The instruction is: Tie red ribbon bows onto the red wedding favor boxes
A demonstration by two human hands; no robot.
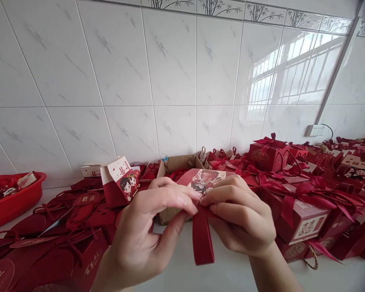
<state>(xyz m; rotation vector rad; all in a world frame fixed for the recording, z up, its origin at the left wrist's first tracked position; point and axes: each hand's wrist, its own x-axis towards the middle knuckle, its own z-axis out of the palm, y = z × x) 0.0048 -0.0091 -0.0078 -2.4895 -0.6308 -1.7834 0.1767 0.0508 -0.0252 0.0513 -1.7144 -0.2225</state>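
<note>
Fingertips meet at the centre of the frame, where a person's left hand and right hand each pinch a red box in a tight grip above its dangling strip, near ribboned boxes at right. The step appears to be folding or fastening; the next move seemingly calls for steady, fine finger pressure.
</note>
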